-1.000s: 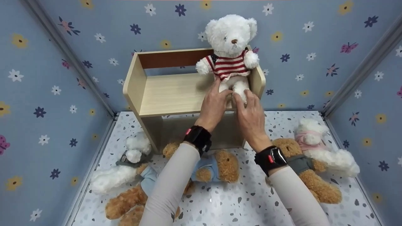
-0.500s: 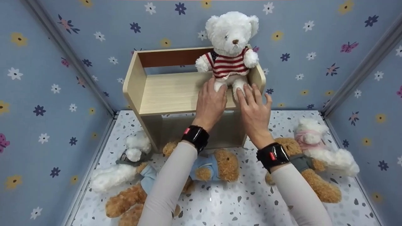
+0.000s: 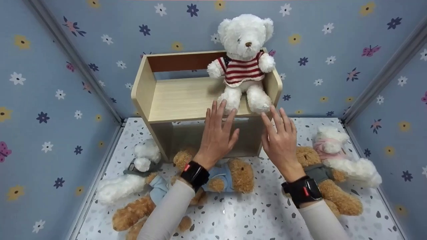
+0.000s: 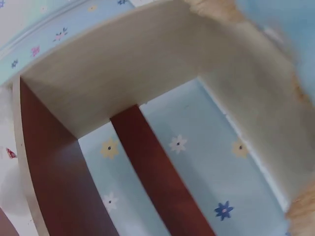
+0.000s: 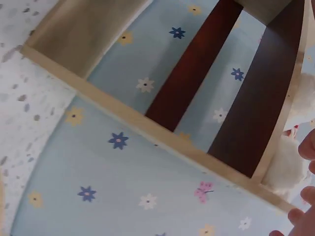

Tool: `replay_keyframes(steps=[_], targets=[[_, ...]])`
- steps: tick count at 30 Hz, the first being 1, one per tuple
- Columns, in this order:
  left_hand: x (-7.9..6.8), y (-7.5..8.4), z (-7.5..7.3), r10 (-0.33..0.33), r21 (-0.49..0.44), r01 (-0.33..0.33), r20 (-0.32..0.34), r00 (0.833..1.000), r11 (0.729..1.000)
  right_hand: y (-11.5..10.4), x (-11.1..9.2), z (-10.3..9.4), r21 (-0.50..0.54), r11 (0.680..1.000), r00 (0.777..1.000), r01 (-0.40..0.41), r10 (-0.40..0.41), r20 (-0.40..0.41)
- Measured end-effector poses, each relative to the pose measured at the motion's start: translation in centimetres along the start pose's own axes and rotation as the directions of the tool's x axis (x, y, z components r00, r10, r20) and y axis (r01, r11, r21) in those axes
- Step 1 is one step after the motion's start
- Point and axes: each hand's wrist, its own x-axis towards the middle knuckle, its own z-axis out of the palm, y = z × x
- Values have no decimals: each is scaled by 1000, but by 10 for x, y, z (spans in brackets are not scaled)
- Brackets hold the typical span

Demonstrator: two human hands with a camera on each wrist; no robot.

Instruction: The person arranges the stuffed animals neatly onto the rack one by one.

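Note:
A white teddy bear (image 3: pixel 245 71) in a red-striped sweater sits upright at the right end of the wooden shelf's top board (image 3: pixel 181 98), legs toward the front edge. My left hand (image 3: pixel 216 135) has its fingers spread and overlaps the bear's left-side foot in the head view. Just below the other foot is my right hand (image 3: pixel 282 143), its fingers extended. Neither hand grips anything. The right wrist view catches my fingertips (image 5: pixel 307 194) at its right border, beside a white furry foot (image 5: pixel 285 164).
Several teddy bears lie on the speckled floor: a brown one in blue (image 3: pixel 233 176) before the shelf, a white one (image 3: pixel 146 153) at left, a brown one in grey (image 3: pixel 337 190) and a white one in pink (image 3: pixel 333 146) at right. The lower compartment's side panel (image 4: pixel 113 64) shows up close.
Both hands have let go of the bear's legs and drawn back toward me, spreading apart with fingers straightened. The bear stays seated on the shelf, its legs now in sight.

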Motion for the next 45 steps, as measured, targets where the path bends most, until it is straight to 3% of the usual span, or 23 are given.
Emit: replay_keyframes(steps=[4, 8, 11, 13, 14, 15, 18, 21, 23, 25, 29, 31, 33, 35, 39, 41, 43, 45], targets=[[-28, 4, -7, 65, -63, -68, -45, 997, 996, 9, -28, -1, 86, 993, 997, -77, 74, 37], [-62, 5, -11, 164, -123, -171, -59, 985, 978, 15, -53, 3, 126, 980, 982, -152, 135, 133], [-85, 4, -9, 185, -160, -176, 39, 982, 971, 18, -68, 8, 132, 976, 968, -174, 145, 205], [-95, 2, -8, 134, -186, -100, 183, 974, 977, 19, -76, 11, 146, 972, 962, -184, 148, 230], [-97, 2, -9, 96, -186, -46, 268, 959, 982, 19, -80, 13, 151, 970, 959, -189, 150, 240], [-98, 1, -9, 55, -172, 8, 357, 932, 985, 19, -83, 15, 155, 969, 957, -193, 151, 248], [-94, -2, -11, -42, -111, 129, 577, 816, 986, 18, -92, 18, 166, 965, 951, -204, 155, 266], [-94, -7, -12, -68, -89, 179, 690, 720, 980, 16, -100, 21, 183, 958, 942, -223, 163, 292], [-99, -10, -12, -82, -92, 215, 729, 679, 972, 14, -105, 23, 198, 948, 930, -248, 176, 322], [-106, -13, -11, -117, -70, 253, 750, 651, 965, 11, -110, 25, 213, 934, 911, -287, 197, 362], [-121, -15, -7, -205, 54, 251, 754, 624, 966, 3, -119, 28, 228, 892, 845, -390, 248, 473], [-127, -13, -5, -234, 125, 214, 750, 619, 969, -4, -123, 30, 228, 863, 794, -451, 271, 544], [-135, -9, -2, -240, 167, 173, 733, 636, 971, -11, -128, 33, 219, 836, 734, -504, 280, 619], [-144, -5, 1, -230, 187, 137, 703, 673, 973, -17, -131, 36, 196, 812, 666, -550, 284, 690], [-161, 2, 7, -182, 191, 84, 583, 792, 978, -30, -139, 42, 153, 768, 537, -622, 276, 797], [-167, 3, 9, -174, 197, 81, 518, 838, 977, -36, -142, 45, 144, 740, 492, -657, 277, 826], [-172, 4, 11, -179, 202, 91, 480, 859, 975, -42, -144, 48, 144, 715, 465, -684, 276, 841], [-175, 5, 12, -197, 215, 106, 469, 861, 971, -46, -145, 51, 150, 677, 443, -720, 283, 850]])
